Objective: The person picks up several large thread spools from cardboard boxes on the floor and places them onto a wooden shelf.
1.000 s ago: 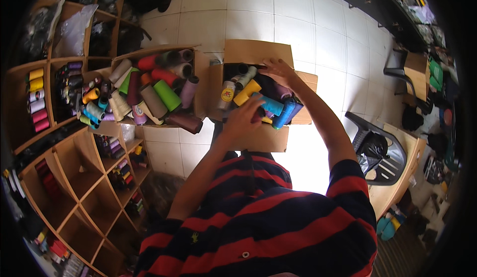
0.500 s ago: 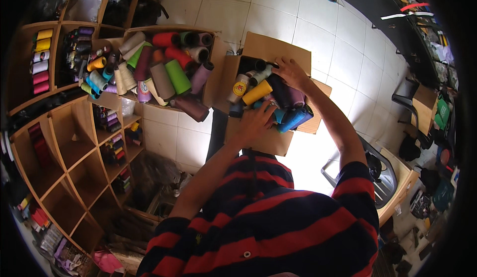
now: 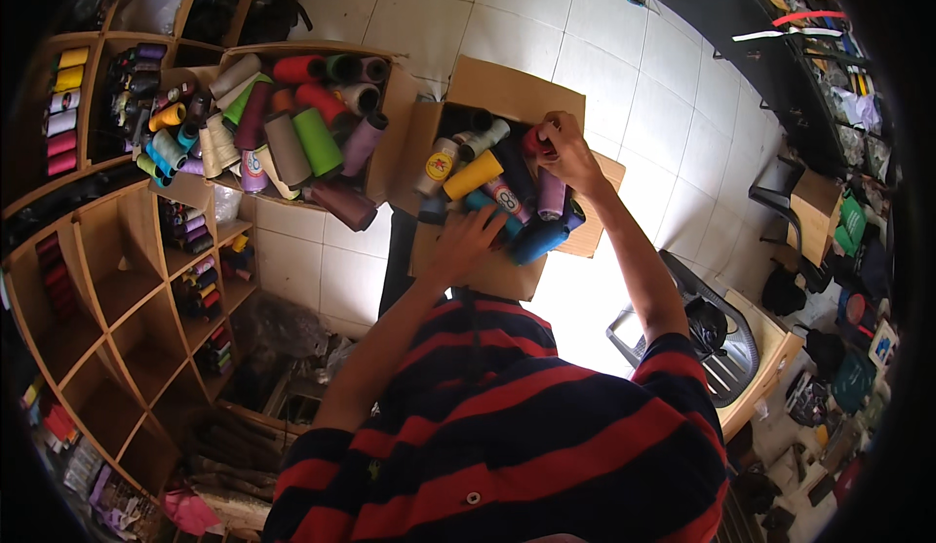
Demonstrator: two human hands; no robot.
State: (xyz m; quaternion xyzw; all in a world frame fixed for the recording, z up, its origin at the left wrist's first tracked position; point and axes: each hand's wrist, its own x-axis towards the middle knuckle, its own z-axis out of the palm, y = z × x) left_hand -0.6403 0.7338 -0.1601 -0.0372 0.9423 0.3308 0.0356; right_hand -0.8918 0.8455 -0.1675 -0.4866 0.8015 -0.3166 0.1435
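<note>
An open cardboard box [image 3: 517, 77] in front of me holds several thread spools. My right hand [image 3: 567, 158] is closed at its right side, fingers curled on a dark red thread spool [image 3: 533, 141] that it partly hides. My left hand [image 3: 470, 243] lies with fingers stretched and apart at the near side, touching a teal thread spool [image 3: 479, 201]. About them lie a yellow spool [image 3: 472, 175], a beige spool with a round label [image 3: 438, 166], a purple spool [image 3: 552, 196] and a blue spool [image 3: 538, 243].
To the left, a second cardboard box [image 3: 398, 119] is heaped with thread spools, a brown spool [image 3: 341, 205] at its near edge. Wooden cubby shelves [image 3: 117, 299] line the left side. A black chair [image 3: 726, 348] stands at right on the white tiled floor [image 3: 609, 56].
My right hand has drawn in from the box's far right side and now grips the dark red spool. My left hand has shifted slightly nearer, its fingers straighter. The view has shifted a little.
</note>
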